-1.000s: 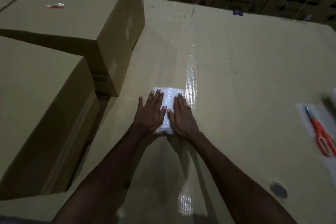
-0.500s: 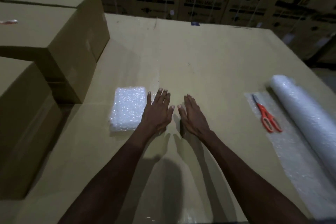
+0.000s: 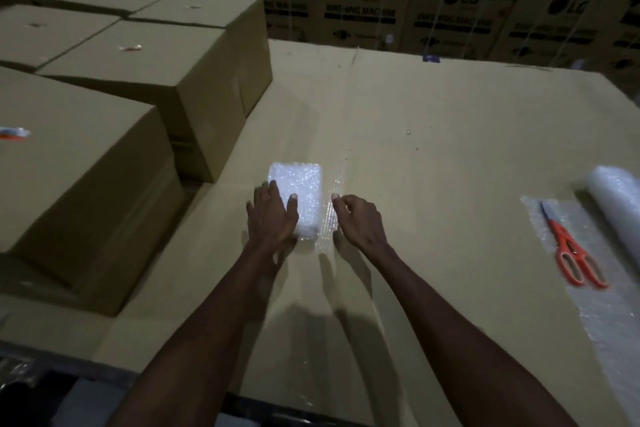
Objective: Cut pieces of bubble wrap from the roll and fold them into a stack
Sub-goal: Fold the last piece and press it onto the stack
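A folded white bubble wrap pad point(image 3: 303, 189) lies on the big cardboard surface point(image 3: 433, 156), left of centre. My left hand point(image 3: 272, 218) rests on the pad's near left part, with the thumb lying across its top. My right hand point(image 3: 360, 222) hovers just right of the pad with loosely curled fingers, holding nothing. The bubble wrap roll point(image 3: 614, 204) lies at the right edge, its loose sheet point(image 3: 609, 315) spread toward me. Orange-handled scissors point(image 3: 571, 250) lie on that sheet.
Plain cardboard boxes point(image 3: 156, 80) are stacked along the left, close to the pad. Printed washing machine cartons point(image 3: 363, 17) line the back. A shiny tape strip point(image 3: 341, 184) runs down the cardboard surface beside the pad.
Both hands had slid off to the right of the pad half a second ago. Now my left hand is back on the pad and my right hand is beside it with curled fingers.
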Motion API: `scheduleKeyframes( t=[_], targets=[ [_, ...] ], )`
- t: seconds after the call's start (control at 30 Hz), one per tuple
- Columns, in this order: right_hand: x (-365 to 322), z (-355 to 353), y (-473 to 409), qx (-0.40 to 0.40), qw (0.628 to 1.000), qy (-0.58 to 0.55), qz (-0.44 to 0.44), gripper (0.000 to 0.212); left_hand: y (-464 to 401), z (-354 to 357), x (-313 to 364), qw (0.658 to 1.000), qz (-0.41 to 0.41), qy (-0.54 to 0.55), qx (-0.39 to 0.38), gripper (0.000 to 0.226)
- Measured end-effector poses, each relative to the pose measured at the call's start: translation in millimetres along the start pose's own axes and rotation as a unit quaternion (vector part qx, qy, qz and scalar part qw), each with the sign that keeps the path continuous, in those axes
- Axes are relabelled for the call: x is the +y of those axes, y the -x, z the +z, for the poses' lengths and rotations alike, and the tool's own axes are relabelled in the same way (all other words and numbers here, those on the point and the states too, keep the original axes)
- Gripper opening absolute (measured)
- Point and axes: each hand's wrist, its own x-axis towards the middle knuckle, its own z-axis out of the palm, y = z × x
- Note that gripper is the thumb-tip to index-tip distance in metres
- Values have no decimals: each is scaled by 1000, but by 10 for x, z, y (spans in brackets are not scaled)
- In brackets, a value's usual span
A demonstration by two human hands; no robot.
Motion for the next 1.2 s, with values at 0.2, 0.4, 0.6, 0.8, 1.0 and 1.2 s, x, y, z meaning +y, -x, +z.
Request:
scheduleKeyframes(
  t=[0.2, 0.4, 0.6, 0.8, 1.0, 1.2],
  targets=[
    [-335, 428, -185, -68, 991, -62, 95, 54, -333, -109, -354, 994, -58, 5, -94, 58],
    [-399, 581, -240, -21, 959, -202, 195, 36, -436, -80, -354, 988, -50, 42, -139, 59],
    [-366, 437, -316, -122, 853, -397, 317, 44, -450, -151, -246, 940, -105, 273, -175, 49],
    [-273, 179, -362, -171, 818, -491, 247, 44, -443, -361, -111, 833, -152, 465, -258, 42],
    [-167, -92, -549, -72, 923, -371, 70, 71, -645, -357, 148, 895, -37, 375, -238, 75],
    [18, -224, -603, -92, 958, -271, 4, 96, -628, -182, 278, 897, 68, 359, -248, 105]
  ],
)
